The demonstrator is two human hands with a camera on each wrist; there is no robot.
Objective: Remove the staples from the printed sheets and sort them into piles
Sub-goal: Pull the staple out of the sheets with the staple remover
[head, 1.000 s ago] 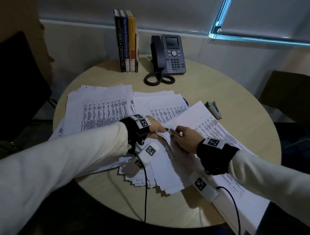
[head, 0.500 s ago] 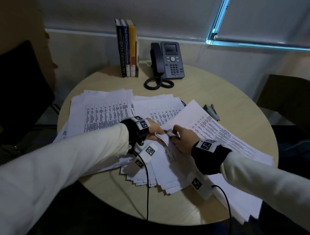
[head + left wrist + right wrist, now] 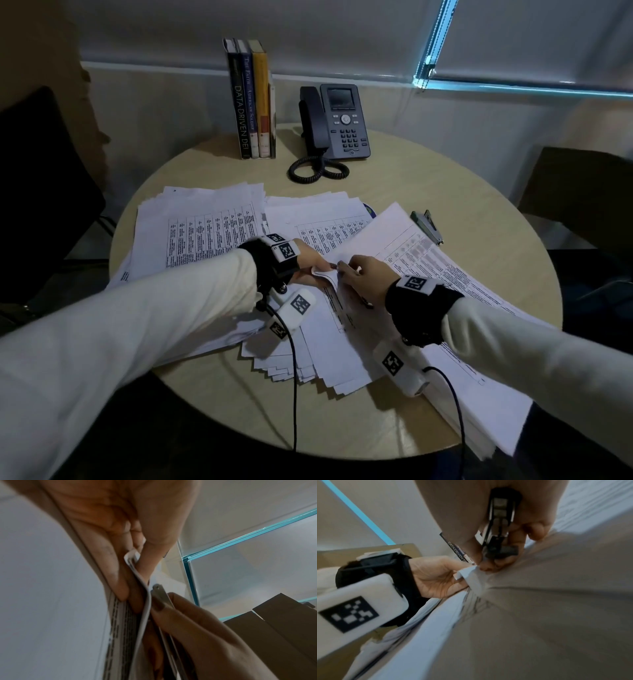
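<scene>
A stapled set of printed sheets [image 3: 428, 260] lies across the right of the round table [image 3: 445, 178]. My left hand [image 3: 320, 269] pinches its raised, curled corner [image 3: 132, 557] between thumb and fingers. My right hand [image 3: 344, 272] grips a small metal staple remover [image 3: 500, 534], whose tip [image 3: 158, 589] sits right against that corner. The two hands touch at the corner [image 3: 467, 573]. The staple itself is hidden. Loose sheets lie in a left pile [image 3: 198, 229], a middle pile [image 3: 318, 219] and a fanned front pile [image 3: 308, 359].
A grey stapler [image 3: 426, 226] lies on the table right of the papers. A desk phone [image 3: 339, 123] with a coiled cord and several upright books [image 3: 251, 99] stand at the back. Dark chairs stand at the left [image 3: 41, 171] and right [image 3: 582, 192].
Both hands stay together at the corner of the stapled set. The corner now stands more lifted and curled between them. The right wrist has shifted slightly left.
</scene>
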